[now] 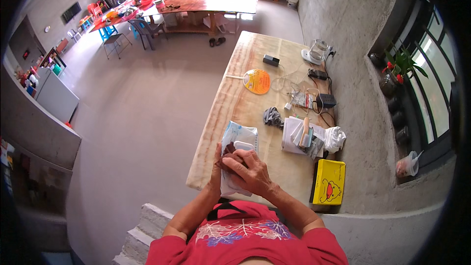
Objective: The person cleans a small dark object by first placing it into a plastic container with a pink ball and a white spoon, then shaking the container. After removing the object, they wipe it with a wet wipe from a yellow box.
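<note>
A white and light-blue soft pack of wipes (239, 131) with a white plastic lid (243, 145) lies at the near end of the marble-patterned table, right in front of me. My left hand (216, 169) is upright along the pack's left side, thumb hidden, and seems to steady it. A dark brown cloth (229, 150) is bunched on top of the pack. My right hand (252, 171) presses over this cloth with curled fingers, hiding part of it and of the lid.
On the table (254, 44) are a round fan (257, 81), a grey cloth (273, 117), papers with a brush (304, 136), a yellow box (330, 182), tangled cables (285, 81) and a glass kettle (319, 49). A wall (349, 62) borders the right; concrete steps (147, 224) lie lower left.
</note>
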`<state>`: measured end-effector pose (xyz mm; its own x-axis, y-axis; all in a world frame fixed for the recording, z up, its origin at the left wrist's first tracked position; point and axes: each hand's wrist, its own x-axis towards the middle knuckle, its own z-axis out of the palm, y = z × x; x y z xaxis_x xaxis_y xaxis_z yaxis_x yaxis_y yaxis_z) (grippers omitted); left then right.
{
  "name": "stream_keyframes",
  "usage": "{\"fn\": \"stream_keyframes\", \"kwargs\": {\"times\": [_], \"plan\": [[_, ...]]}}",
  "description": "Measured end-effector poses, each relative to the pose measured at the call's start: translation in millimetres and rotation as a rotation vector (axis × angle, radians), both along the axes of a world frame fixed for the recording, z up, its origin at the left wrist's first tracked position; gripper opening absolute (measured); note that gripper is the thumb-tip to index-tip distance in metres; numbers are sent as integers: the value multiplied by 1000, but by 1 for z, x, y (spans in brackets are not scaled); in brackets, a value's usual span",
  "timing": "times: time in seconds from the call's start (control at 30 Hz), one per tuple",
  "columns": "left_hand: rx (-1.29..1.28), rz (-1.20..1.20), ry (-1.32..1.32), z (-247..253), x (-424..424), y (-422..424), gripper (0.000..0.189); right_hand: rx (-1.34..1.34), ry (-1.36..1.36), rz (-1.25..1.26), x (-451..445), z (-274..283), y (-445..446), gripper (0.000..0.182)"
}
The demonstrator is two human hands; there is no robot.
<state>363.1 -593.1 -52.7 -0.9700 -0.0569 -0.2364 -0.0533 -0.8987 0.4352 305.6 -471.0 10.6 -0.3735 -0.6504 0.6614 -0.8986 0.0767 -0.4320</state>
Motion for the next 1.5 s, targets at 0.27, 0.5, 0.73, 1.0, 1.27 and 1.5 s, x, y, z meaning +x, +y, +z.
{"fn": "stream_keyframes", "kwargs": {"times": [0.27, 0.5, 0.73, 1.0, 1.27, 1.5], "plan": [[-8, 25, 44, 38, -2, 23, 68, 19, -133, -305, -40, -1, -8, 46], [-23, 139, -26, 21, -2, 12, 63, 51, 38, 54, -8, 0, 8, 44], [-27, 31, 2, 30, -6, 32, 69, 11, 8, -184, -44, 7, -1, 42], [-27, 16, 1, 20, -10, 32, 69, 46, -65, -167, -46, 2, 6, 47], [33, -33, -33, 28, 1, 21, 55, 37, -61, -188, -38, 2, 13, 49], [-16, -88, -77, 30, -1, 12, 51, -73, -199, -250, -70, -6, 5, 44]]}}
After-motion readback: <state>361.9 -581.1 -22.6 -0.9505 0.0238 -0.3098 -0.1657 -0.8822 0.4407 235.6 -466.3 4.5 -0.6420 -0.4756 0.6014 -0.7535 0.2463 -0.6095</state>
